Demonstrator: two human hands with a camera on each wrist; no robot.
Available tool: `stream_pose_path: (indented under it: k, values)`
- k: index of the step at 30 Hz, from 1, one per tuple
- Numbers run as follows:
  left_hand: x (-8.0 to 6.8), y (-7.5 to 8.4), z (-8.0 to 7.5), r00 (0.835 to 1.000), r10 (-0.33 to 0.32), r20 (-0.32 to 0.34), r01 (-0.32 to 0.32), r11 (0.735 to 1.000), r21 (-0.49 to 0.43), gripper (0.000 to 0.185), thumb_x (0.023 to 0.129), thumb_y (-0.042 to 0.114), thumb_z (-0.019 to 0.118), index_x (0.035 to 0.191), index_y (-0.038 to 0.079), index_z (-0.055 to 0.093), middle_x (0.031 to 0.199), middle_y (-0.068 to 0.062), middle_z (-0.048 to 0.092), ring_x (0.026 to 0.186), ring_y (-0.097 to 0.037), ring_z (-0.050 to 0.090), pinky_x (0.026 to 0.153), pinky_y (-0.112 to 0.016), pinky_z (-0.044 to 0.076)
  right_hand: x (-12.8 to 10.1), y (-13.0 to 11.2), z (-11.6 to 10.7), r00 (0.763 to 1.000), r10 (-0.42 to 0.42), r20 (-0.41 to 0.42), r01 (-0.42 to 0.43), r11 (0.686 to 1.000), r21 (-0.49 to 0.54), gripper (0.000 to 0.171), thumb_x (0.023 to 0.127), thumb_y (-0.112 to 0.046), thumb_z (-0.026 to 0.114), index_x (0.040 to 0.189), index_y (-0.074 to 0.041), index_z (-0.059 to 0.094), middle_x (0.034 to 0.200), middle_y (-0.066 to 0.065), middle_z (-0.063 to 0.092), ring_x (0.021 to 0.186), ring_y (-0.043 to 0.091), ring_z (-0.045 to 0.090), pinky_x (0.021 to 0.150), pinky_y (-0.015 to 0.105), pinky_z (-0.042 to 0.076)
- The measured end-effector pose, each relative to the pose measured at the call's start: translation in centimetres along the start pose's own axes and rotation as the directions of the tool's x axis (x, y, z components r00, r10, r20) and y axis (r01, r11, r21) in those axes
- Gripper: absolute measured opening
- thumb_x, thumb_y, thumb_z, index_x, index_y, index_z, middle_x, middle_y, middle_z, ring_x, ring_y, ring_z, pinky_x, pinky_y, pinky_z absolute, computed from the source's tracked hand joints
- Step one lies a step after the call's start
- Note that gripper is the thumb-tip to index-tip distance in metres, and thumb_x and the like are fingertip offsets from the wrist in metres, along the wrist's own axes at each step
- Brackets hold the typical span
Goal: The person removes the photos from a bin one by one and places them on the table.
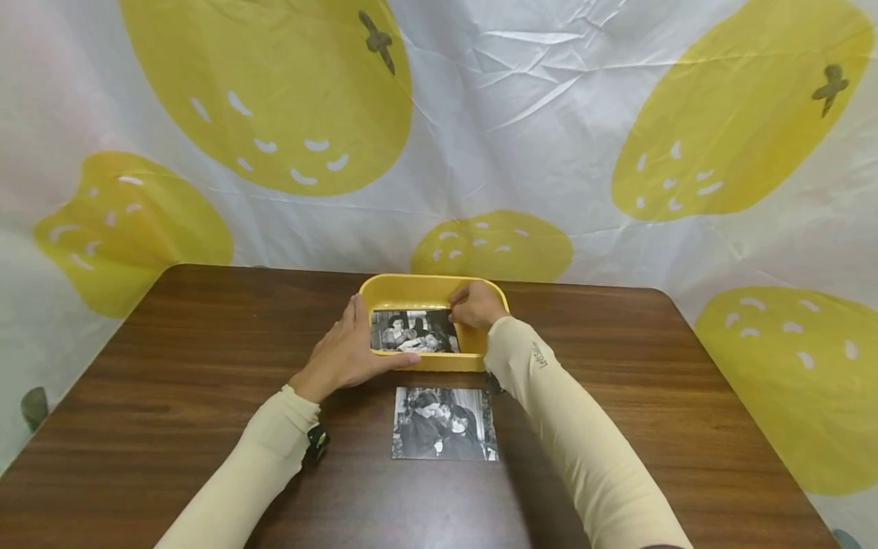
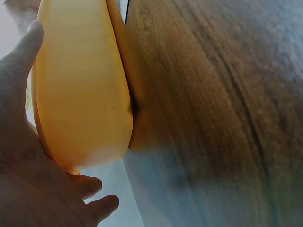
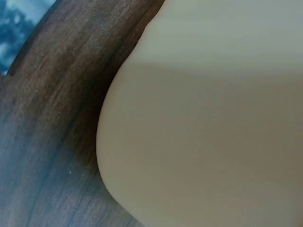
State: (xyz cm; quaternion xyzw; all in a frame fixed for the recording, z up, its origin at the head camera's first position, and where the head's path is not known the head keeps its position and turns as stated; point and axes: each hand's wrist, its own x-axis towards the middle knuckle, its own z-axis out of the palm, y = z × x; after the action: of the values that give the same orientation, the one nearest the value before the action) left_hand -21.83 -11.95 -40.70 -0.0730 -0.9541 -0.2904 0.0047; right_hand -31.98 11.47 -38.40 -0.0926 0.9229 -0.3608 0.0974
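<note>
A black-and-white photo [image 1: 414, 333] lies inside a yellow tray [image 1: 428, 280] at the centre of the frame. At its upper right corner, the right hand [image 1: 479, 305] pinches the photo between curled fingers. The left hand [image 1: 346, 347] rests against the tray's left end, its fingers extended and the thumb along the near rim. Below, at lower centre, a second photo [image 1: 444, 425] lies flat on the brown desk [image 1: 240, 351]; a fruit-patterned cloth [image 1: 521, 107] fills the upper frame.
</note>
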Motion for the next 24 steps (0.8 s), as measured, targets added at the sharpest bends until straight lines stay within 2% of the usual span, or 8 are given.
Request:
stream_pose_path:
  k: [5,14,18,21,24]
  values:
    - [0.06,0.12,-0.1,1.0,-0.008,0.0,0.008,1.0,0.002,0.146,0.067,0.087,0.067,0.16,0.001,-0.004,0.165,-0.025,0.013,0.14,-0.048,0.037,0.108,-0.059,0.039,0.0,-0.13,-0.13,1.0,-0.007,0.005,0.007,1.0,0.015,0.035,0.083,0.001,0.07,0.118,0.01,0.069,0.113,0.021,0.071,0.074,0.015,0.063,0.066,0.024,0.054]
    - [0.0,0.17,-0.19,1.0,-0.001,0.007,0.001,1.0,0.012,0.145,0.069,0.086,0.067,0.16,-0.001,-0.005,0.166,-0.026,0.008,0.141,-0.05,0.034,0.109,-0.06,0.038,-0.2,-0.19,-0.37,1.0,-0.029,-0.004,0.029,1.0,0.002,0.035,0.082,-0.001,0.074,0.115,0.009,0.07,0.106,0.019,0.073,0.069,0.012,0.06,0.064,0.022,0.052]
    - [-0.02,0.17,-0.17,1.0,0.001,0.0,-0.001,1.0,0.006,0.145,0.068,0.085,0.068,0.16,0.0,-0.004,0.165,-0.025,0.011,0.14,-0.049,0.037,0.107,-0.059,0.039,-0.47,-0.41,-0.58,1.0,-0.017,0.0,0.017,1.0,0.012,0.035,0.082,-0.002,0.074,0.115,0.008,0.07,0.104,0.018,0.073,0.066,0.011,0.059,0.063,0.023,0.052]
    - [0.0,0.08,-0.07,1.0,0.001,-0.003,-0.001,1.0,0.003,0.145,0.067,0.086,0.069,0.16,0.001,-0.004,0.165,-0.025,0.013,0.138,-0.049,0.039,0.106,-0.059,0.04,-0.52,-0.49,-0.56,1.0,0.014,0.008,-0.015,0.999,0.048,0.034,0.084,0.0,0.072,0.117,0.008,0.069,0.107,0.018,0.071,0.07,0.015,0.061,0.067,0.026,0.054]
    - [-0.01,0.05,0.0,1.0,-0.001,0.005,0.001,1.0,0.008,0.145,0.068,0.086,0.068,0.16,0.0,-0.004,0.165,-0.026,0.01,0.141,-0.048,0.035,0.109,-0.059,0.038,-0.49,-0.34,-0.4,1.0,0.018,0.011,-0.019,0.998,0.062,0.034,0.084,0.002,0.069,0.118,0.01,0.068,0.108,0.02,0.071,0.069,0.015,0.06,0.066,0.026,0.054]
